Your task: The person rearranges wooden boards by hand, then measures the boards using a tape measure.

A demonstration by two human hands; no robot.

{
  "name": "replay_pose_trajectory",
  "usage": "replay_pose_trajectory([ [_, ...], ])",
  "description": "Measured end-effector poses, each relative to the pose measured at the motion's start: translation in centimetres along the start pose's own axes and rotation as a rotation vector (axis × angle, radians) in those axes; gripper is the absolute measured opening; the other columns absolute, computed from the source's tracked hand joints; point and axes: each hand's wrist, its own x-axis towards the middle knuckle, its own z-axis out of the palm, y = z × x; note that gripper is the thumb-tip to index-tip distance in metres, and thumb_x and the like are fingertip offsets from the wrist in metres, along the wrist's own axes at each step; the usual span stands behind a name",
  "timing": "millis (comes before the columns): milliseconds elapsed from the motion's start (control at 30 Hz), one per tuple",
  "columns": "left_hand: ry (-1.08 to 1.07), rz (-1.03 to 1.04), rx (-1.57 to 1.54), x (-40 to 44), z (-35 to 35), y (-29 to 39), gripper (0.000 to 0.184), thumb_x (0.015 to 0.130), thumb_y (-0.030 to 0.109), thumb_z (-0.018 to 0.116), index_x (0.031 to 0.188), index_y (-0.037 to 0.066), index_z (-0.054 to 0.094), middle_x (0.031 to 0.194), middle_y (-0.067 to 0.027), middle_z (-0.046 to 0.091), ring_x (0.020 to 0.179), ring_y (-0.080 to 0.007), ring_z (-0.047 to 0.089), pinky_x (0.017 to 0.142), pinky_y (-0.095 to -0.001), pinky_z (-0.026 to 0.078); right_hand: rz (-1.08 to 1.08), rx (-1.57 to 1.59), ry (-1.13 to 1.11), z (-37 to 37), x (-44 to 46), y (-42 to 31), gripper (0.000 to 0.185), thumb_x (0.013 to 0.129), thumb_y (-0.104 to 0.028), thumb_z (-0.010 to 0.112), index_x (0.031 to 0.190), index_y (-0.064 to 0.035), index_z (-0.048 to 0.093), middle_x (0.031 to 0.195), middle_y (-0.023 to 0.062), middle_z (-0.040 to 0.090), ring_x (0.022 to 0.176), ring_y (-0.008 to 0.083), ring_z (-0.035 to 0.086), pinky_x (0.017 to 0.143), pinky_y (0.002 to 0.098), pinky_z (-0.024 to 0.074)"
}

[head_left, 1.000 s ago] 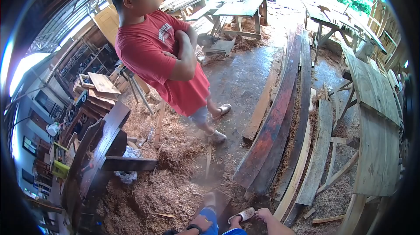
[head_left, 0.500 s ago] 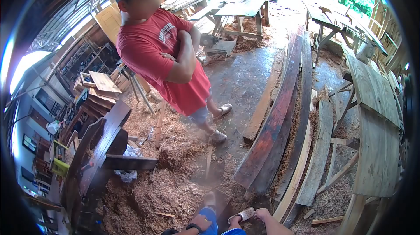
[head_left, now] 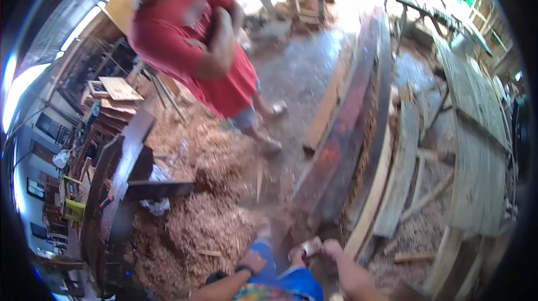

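Observation:
My left hand (head_left: 255, 260) lies on my leg, on the blue shorts (head_left: 302, 283), fingers resting over the cloth with nothing in them. A dark wristband (head_left: 245, 269) is on that arm. To the right, my right hand (head_left: 332, 248) hangs beside my other leg, near my light-coloured shoe (head_left: 307, 248). Its fingers are smeared, and no held thing shows. Just past that hand is the end of a long pale plank (head_left: 365, 214). Wood shavings (head_left: 210, 228) cover the floor left of my feet.
A person in a red shirt (head_left: 174, 49) stands ahead, arms crossed. Long dark planks (head_left: 330, 161) run away from me on the right, beside a wide board (head_left: 476, 161) on supports. At left is a dark timber piece (head_left: 126, 172) with a jutting arm (head_left: 162, 190).
My view has tipped downward and blurred, so more of my arms and shorts shows. The left hand stays on my leg. The person ahead still stands with arms crossed.

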Motion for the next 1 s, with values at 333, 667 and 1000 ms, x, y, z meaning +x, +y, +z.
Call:
replay_pose_trajectory([
  [333, 0.116, 0.048, -0.094, -0.4, 0.2, 0.0, 0.030, 0.073, 0.036, 0.069, 0.083, 0.007, 0.064, 0.096, -0.0176, 0.061, 0.094, -0.0347, 0.060, 0.084, -0.0441, 0.049, 0.654, 1.059, -0.080, -3.2, -2.9, -2.8, 0.019, 0.088, -0.020, 0.062, 0.095, -0.0037, 0.067, 0.085, 0.0088, 0.066, 0.066, 0.0213, 0.064, 0.058, 0.0377, 0.0508],
  [667, 0.120, 0.049, -0.096, -0.4, 0.0, 0.2, 0.031, 0.073, 0.035, 0.068, 0.085, 0.007, 0.062, 0.098, -0.0164, 0.060, 0.095, -0.0346, 0.059, 0.084, -0.0441, 0.048, 0.709, 1.123, -0.209, -4.5, -2.6, -3.7, 0.040, 0.087, -0.019, 0.062, 0.125, -0.0068, 0.060, 0.094, 0.0112, 0.066, 0.072, 0.0211, 0.064, 0.061, 0.0369, 0.0526],
  [1000, 0.110, 0.059, -0.083, -0.1, 0.0, 0.4, 0.031, 0.073, 0.037, 0.067, 0.086, 0.009, 0.062, 0.100, -0.0168, 0.059, 0.095, -0.0358, 0.060, 0.085, -0.0444, 0.048, 0.595, 1.403, -0.117, -9.3, -0.6, -10.2, 0.036, 0.087, -0.013, 0.059, 0.122, -0.0050, 0.061, 0.096, 0.0127, 0.068, 0.074, 0.0235, 0.066, 0.062, 0.0376, 0.0543],
])
